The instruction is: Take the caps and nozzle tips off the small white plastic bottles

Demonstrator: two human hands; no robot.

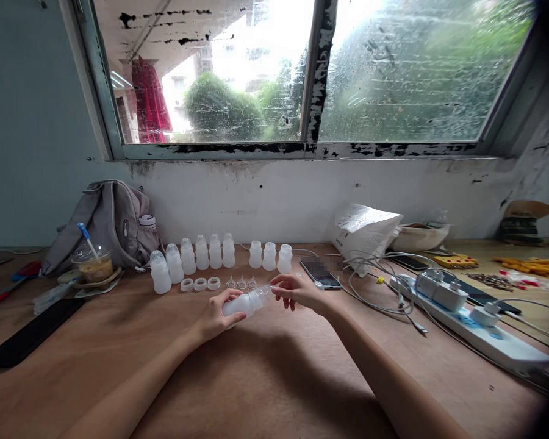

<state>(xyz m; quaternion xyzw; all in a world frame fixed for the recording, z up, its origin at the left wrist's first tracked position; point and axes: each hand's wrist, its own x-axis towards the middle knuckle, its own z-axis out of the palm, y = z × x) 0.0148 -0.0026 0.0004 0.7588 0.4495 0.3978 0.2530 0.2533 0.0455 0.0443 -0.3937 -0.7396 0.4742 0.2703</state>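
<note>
My left hand (220, 315) is wrapped round a frosted white bottle (240, 304), tilted with its top toward the right. My right hand (297, 291) pinches the tip of the clear cap (261, 295) at the bottle's top. Behind them stand several capped bottles (188, 256) in a row, and three uncapped bottles (269, 256) to their right. Three white rings (200, 284) and three clear nipples (241, 283) lie in front of the rows.
At the left are a cup (94, 265) with a straw, a grey backpack (112, 225) and a black mat (30, 332). On the right lie a phone (321, 273), cables, a white bag (363, 231) and a power strip (473, 326).
</note>
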